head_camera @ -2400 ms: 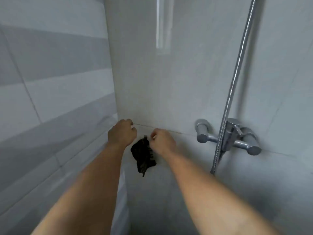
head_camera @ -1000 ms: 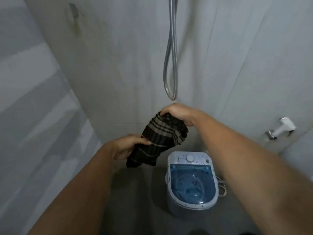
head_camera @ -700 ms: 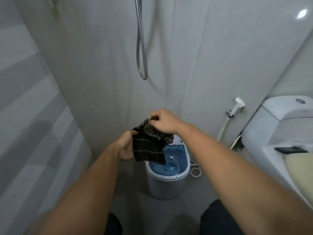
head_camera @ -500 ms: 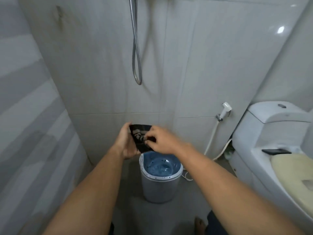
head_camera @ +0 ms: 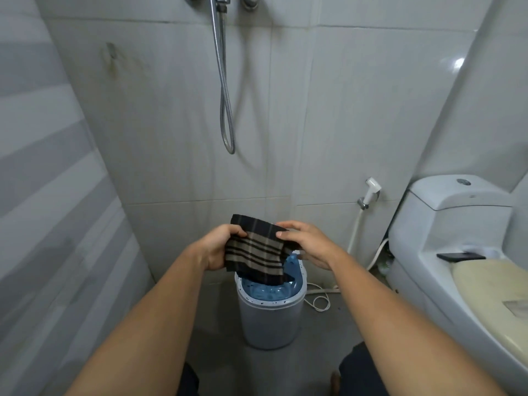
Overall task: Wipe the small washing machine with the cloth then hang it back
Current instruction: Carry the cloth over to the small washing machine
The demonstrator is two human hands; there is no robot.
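Washer [head_camera: 271,315] is sitting on the floor against the back wall [head_camera: 285,110], just left of the toilet [head_camera: 457,252], blue tub showing through the top, small dark specks dotting the pale rim. A white cord [head_camera: 318,300] is lying coiled on the floor beside it.

Cloth [head_camera: 255,252] (dark, tan stripes) is being held in the air above the washer's far edge, its lower hem hanging in front of the tub opening; whether it is touching the rim cannot be told from this angle. Left hand [head_camera: 218,248] is gripping the cloth's left edge, fingers curled closed over the fabric. Right hand [head_camera: 304,242] is pinching the upper right corner, thumb and fingers narrowed on it. Between them the person is spreading or folding the cloth flat.

Progress, as judged: the cloth is in hand and being readied, so fetching is done. No wiping is showing yet; the specks on the rim are suggesting an uncleaned surface. Remaining: wiping the top and body, then hanging the cloth back (the hanging spot is not in view).

Shower hose [head_camera: 225,81] is hanging looped on the wall above, and a bidet sprayer [head_camera: 371,190] is mounted to the right.
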